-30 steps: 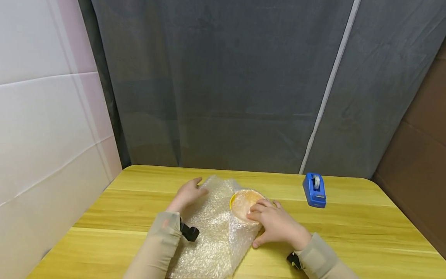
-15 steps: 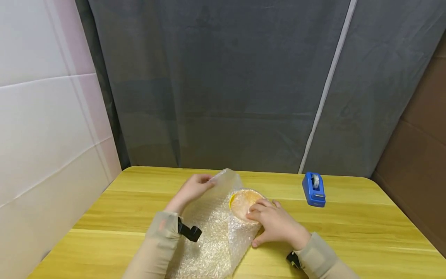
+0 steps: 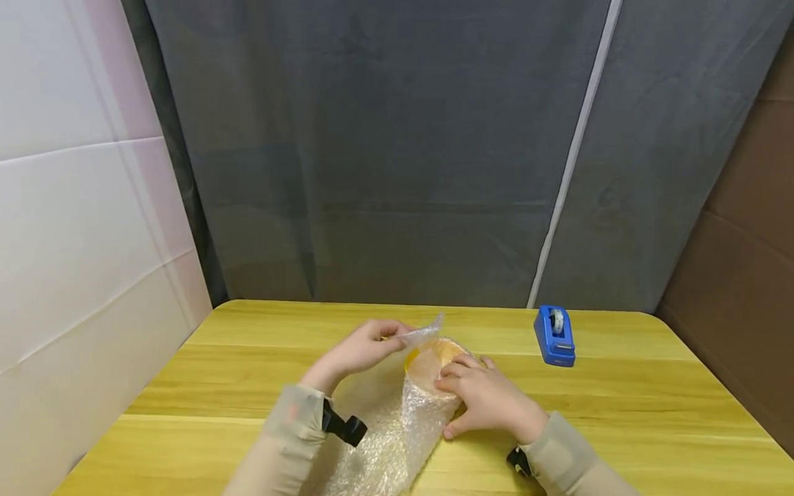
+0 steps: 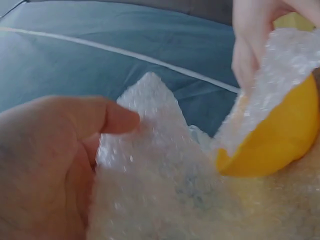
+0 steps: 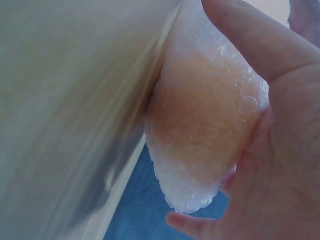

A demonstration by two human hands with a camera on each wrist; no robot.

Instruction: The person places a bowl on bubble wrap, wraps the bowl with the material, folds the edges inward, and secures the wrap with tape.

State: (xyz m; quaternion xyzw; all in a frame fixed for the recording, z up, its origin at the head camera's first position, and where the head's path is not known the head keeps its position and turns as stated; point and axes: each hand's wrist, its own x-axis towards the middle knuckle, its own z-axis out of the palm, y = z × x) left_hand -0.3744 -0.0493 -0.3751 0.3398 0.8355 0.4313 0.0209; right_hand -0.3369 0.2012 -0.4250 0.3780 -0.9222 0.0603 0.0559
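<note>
A sheet of bubble wrap (image 3: 372, 441) lies on the table, its right part folded over a yellow, round, bowl-like thing (image 4: 282, 137). Only a strip of its smooth yellow side shows; the wrap covers the rest. My left hand (image 3: 366, 348) pinches the far corner of the sheet between thumb and fingers and holds it raised beside the yellow thing. On the other side my right hand (image 3: 493, 399) grips the wrapped bundle, fingers over its top and thumb low at its near side. In the right wrist view the bundle (image 5: 200, 115) glows orange through the bubbles.
A blue tape dispenser (image 3: 555, 336) with a roll of clear tape stands at the back right of the wooden table (image 3: 651, 413). A grey curtain (image 3: 397, 172) hangs behind the table, a white panel (image 3: 80, 241) at the left, a brown one (image 3: 738, 275) at the right.
My left hand has taken hold of the sheet's far corner, lifted it and drawn it right, toward the yellow thing. The right hand has kept its grip on the bundle.
</note>
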